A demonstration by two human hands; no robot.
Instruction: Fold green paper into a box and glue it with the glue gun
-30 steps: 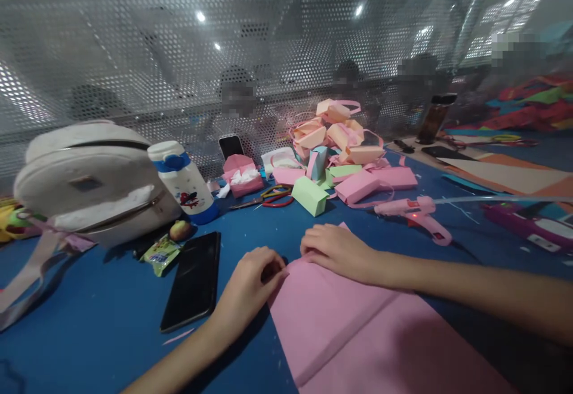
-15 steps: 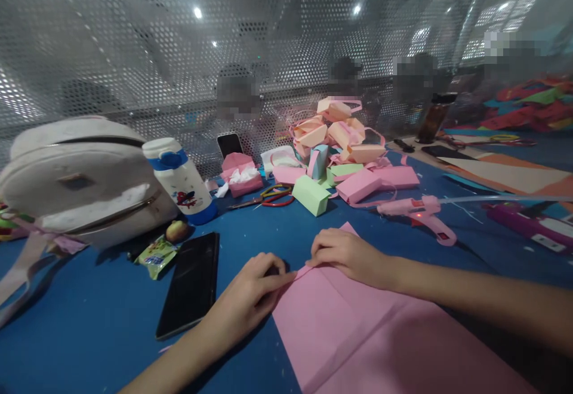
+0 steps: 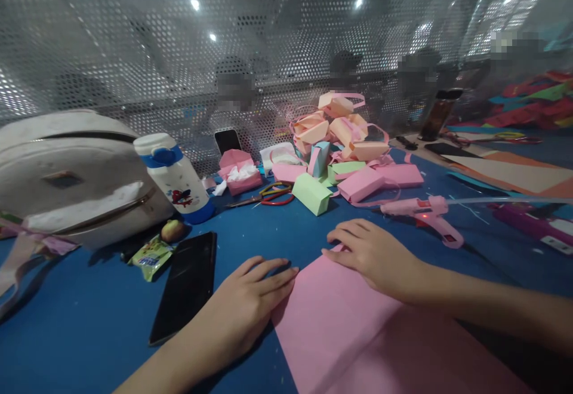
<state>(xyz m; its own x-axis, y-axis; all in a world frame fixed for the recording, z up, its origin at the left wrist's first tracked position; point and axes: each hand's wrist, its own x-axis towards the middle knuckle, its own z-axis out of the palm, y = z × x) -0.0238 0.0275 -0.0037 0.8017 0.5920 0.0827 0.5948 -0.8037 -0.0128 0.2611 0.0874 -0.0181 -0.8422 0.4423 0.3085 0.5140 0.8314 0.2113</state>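
One pink sheet (image 3: 340, 328), long axis near-right; left hand (image 3: 250, 298), right hand (image 3: 376, 256) touching.

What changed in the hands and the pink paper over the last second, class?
The left hand released its pinch on the pink paper and lies flat, fingers spread. The right hand slid rightward along the fold. The phone and glue gun stayed put.

Blue tabletop (image 3: 89, 334) spanning the near field. A perforated metal screen (image 3: 134, 54) stands along its far edge, running from left to right. Round ceiling lamps (image 3: 194, 5) glow through the perforations. At far right, a bright window (image 3: 514, 15) admits daylight; blurred figures sit behind the screen.
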